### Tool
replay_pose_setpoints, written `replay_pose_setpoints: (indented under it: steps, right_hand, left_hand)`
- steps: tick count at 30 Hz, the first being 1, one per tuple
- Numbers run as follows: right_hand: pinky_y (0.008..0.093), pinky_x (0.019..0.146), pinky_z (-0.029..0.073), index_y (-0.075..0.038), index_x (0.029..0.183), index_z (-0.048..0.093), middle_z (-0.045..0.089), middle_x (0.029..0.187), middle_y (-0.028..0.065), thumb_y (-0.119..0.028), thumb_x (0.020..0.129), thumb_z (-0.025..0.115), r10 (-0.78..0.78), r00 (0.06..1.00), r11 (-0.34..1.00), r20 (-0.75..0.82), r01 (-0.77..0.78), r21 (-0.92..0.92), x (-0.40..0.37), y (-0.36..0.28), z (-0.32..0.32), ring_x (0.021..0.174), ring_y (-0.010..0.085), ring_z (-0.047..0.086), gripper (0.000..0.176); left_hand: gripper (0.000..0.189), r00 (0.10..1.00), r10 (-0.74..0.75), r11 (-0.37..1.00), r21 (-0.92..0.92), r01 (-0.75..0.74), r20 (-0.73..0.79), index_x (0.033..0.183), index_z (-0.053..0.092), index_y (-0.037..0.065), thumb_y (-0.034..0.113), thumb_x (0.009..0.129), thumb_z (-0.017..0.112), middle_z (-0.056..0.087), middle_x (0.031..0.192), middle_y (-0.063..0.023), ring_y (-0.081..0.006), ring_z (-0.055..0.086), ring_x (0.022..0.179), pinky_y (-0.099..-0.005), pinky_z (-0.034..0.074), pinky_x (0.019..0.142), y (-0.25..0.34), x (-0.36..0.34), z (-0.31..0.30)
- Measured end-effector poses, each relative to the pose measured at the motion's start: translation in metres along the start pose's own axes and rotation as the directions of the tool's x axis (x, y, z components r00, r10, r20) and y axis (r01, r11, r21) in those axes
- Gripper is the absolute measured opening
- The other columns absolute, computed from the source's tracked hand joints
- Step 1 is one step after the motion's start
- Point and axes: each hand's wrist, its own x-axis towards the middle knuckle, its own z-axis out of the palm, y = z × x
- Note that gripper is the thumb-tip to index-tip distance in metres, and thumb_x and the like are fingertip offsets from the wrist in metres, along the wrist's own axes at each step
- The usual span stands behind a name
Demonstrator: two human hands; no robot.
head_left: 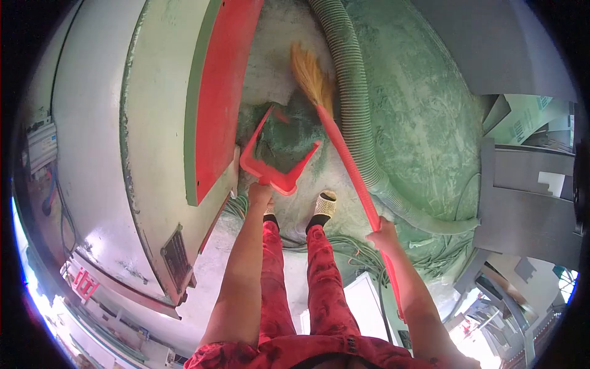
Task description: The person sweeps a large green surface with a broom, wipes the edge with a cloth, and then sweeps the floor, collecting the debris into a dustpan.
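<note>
- Head view looks straight down on the person's two bare arms, red patterned trousers and the dusty green floor (424, 123).
- The left grip (259, 194) is closed tight round the short stem of a red dustpan (279, 179); the fingers wrap fully, with no gap showing.
- The dustpan sits directly ahead of the left grip, touching it at the stem, with its open mouth facing away from the person and its edge down on the floor.
- Grey-green dust (286, 138) lies in and just beyond the pan's mouth.
- The right grip (382, 234) is closed round the red shaft of a broom (346, 160), partway along its length.
- From the right grip the shaft runs forward and to the left; its straw bristles (310, 77) rest well ahead of both grips, just beyond the far right corner of the dustpan.
- The shaft's rear end passes back beside the right forearm.
- A ribbed green hose (356, 123) lies along the floor just right of the broom shaft and curves off ahead of the right grip.
- A pale green machine (153, 123) with a red panel (224, 92) stands to the left of the left grip, close beside the dustpan.
- A sandalled foot (324, 206) stands between the two grips, just behind the dustpan.
</note>
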Motion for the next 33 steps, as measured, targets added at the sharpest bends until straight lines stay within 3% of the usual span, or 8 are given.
replay_pose_setpoints:
  steps: [4,8,10,11,13,20,27,33]
  right_hand:
    - [0.0422,0.063,0.048,-0.002,0.09,0.052,0.061,0.073,0.0195,-0.014,0.055,0.069,-0.072,0.997,0.981,-0.041,0.078,0.18,-0.017,0.042,0.008,0.073,0.0363,0.061,0.041]
    - [0.0397,0.06,0.049,-0.001,0.09,0.052,0.06,0.071,0.0184,-0.013,0.056,0.069,-0.026,0.991,0.995,-0.129,0.038,0.094,0.004,0.059,0.029,0.066,0.0344,0.061,0.039]
    - [0.03,0.036,0.041,-0.001,0.089,0.052,0.053,0.06,0.0069,-0.002,0.059,0.067,-0.078,0.992,0.997,-0.104,0.078,-0.006,0.016,0.061,0.041,0.042,0.0153,0.052,0.034]
    - [0.03,0.036,0.041,-0.001,0.089,0.052,0.053,0.06,0.0069,-0.002,0.059,0.067,-0.079,0.992,0.997,-0.103,0.079,-0.006,0.011,0.043,0.035,0.042,0.0153,0.052,0.034]
    - [0.0297,0.036,0.041,0.0,0.086,0.051,0.053,0.061,0.0076,0.001,0.057,0.067,-0.002,0.966,0.964,0.258,-0.066,0.256,-0.002,0.008,0.021,0.042,0.0154,0.053,0.032]
    - [0.0285,0.04,0.044,0.003,0.091,0.053,0.054,0.062,0.0063,0.0,0.057,0.066,-0.06,0.873,0.948,0.484,-0.102,0.301,-0.042,-0.006,0.0,0.044,0.0154,0.053,0.036]
    - [0.0263,0.038,0.041,0.002,0.099,0.052,0.051,0.063,0.004,0.0,0.059,0.068,-0.073,0.915,0.933,0.397,-0.078,0.351,-0.091,0.027,-0.008,0.044,0.0118,0.051,0.043]
    - [0.0276,0.038,0.042,0.0,0.096,0.053,0.051,0.062,0.0035,0.002,0.058,0.067,-0.12,0.99,0.952,0.076,0.093,0.291,-0.031,-0.002,-0.04,0.045,0.0129,0.052,0.041]
  left_hand:
    - [0.025,1.0,-0.016,0.999,0.049,0.016,-0.003,0.079,0.054,-0.005,0.019,0.078,0.059,0.055,0.06,-0.0161,-0.0274,0.059,0.047,-0.0419,0.052,0.039,0.007,-0.006,-0.002]
    - [0.026,0.999,0.031,0.998,0.056,-0.03,-0.02,0.079,0.055,-0.006,0.02,0.078,0.059,0.056,0.061,-0.0168,-0.0274,0.059,0.046,-0.0409,0.05,0.038,0.01,-0.009,-0.001]
    - [0.024,0.997,0.034,0.993,0.119,-0.026,-0.065,0.079,0.055,-0.006,0.018,0.078,0.057,0.058,0.061,-0.0176,-0.0277,0.06,0.046,-0.0397,0.05,0.037,0.011,-0.008,0.0]
    - [0.024,0.997,0.034,0.993,0.119,-0.026,-0.066,0.079,0.055,-0.006,0.018,0.078,0.057,0.058,0.061,-0.0176,-0.0277,0.06,0.046,-0.0397,0.05,0.037,0.01,-0.007,0.001]
    - [0.022,0.999,0.028,0.992,0.122,-0.022,-0.046,0.079,0.056,-0.005,0.016,0.078,0.055,0.059,0.06,-0.0182,-0.0279,0.06,0.046,-0.0387,0.05,0.037,0.008,-0.004,0.006]
    - [0.022,0.996,0.046,0.987,0.157,-0.034,-0.071,0.083,0.057,-0.004,0.017,0.079,0.055,0.058,0.06,-0.0169,-0.0276,0.061,0.047,-0.0389,0.051,0.039,0.004,-0.004,0.011]
    - [0.031,0.999,-0.04,0.999,-0.007,0.04,-0.007,0.088,0.055,-0.004,0.025,0.079,0.06,0.06,0.068,-0.0182,-0.0285,0.062,0.052,-0.0405,0.053,0.042,-0.012,0.016,-0.003]
    - [0.026,0.998,-0.039,0.993,-0.11,0.045,0.059,0.09,0.052,-0.004,0.019,0.078,0.058,0.055,0.065,-0.0137,-0.0256,0.057,0.046,-0.0426,0.054,0.045,-0.015,0.008,-0.009]
